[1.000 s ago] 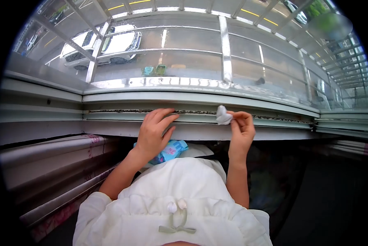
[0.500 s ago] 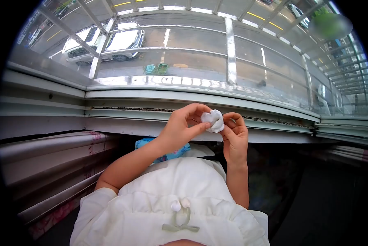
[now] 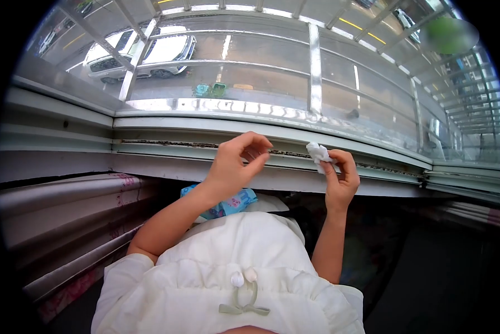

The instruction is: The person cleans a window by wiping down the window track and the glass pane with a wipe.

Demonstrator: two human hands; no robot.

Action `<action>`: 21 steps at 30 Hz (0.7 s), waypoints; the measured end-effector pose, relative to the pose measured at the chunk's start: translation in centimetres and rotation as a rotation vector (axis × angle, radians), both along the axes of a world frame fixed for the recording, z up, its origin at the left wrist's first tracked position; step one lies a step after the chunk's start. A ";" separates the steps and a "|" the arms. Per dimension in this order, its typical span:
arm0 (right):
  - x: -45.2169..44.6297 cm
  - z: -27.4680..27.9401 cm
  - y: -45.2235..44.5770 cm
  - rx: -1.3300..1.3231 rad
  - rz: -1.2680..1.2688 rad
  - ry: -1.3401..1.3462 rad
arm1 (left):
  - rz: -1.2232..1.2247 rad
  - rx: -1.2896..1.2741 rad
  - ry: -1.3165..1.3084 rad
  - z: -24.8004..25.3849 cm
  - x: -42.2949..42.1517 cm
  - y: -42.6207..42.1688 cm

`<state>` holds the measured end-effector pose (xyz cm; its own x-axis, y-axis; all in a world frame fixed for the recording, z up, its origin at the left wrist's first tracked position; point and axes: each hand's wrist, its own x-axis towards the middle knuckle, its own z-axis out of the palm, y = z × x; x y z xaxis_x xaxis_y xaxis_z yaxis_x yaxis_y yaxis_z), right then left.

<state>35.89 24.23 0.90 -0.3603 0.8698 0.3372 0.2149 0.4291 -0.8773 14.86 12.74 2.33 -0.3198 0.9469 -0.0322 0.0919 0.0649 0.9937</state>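
A crumpled white wipe [image 3: 318,152] is pinched between the thumb and fingers of my right hand [image 3: 342,181], above the window sill. My left hand [image 3: 234,164] is apart from it, fingers curved and thumb spread, holding nothing. Both hands are over the window track [image 3: 194,145], where a dark, dirty groove runs lengthwise. Below my left forearm lies a blue printed packet [image 3: 233,204], partly hidden by the arm.
Metal window bars [image 3: 315,69] stand beyond the sill, with a street and a parked white car [image 3: 169,53] below. A pale curtain [image 3: 74,203] hangs in folds at the left. More curtain cloth [image 3: 461,210] is at the right.
My left hand has let go of the wipe and drawn slightly left. My right hand has moved right with the wipe in it.
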 end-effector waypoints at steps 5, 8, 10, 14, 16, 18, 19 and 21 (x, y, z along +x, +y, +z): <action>-1.1 0.3 0.9 0.539 0.277 -0.314 | 0.083 0.005 0.066 -0.7 -1.2 -1.3; -2.4 0.1 1.3 0.769 0.394 -0.492 | 0.103 0.005 0.102 -1.1 -1.4 -1.9; -2.8 0.4 1.6 0.817 0.432 -0.500 | 0.113 0.004 0.120 -1.2 -1.5 -2.4; -3.2 1.6 1.9 0.858 0.517 -0.703 | 0.185 0.034 0.158 -1.2 -1.8 -3.3; -3.2 1.6 2.1 0.838 0.581 -0.766 | 0.206 0.041 0.167 -1.2 -2.0 -3.6; -3.4 1.5 2.4 0.779 0.663 -0.728 | 0.239 0.044 0.188 -1.3 -2.2 -3.7; -3.4 1.6 2.5 0.784 0.670 -0.728 | 0.248 0.045 0.186 -1.5 -2.3 -3.9; -3.3 2.0 2.7 0.661 0.688 -0.652 | 0.275 0.075 0.293 -1.8 -2.6 -4.1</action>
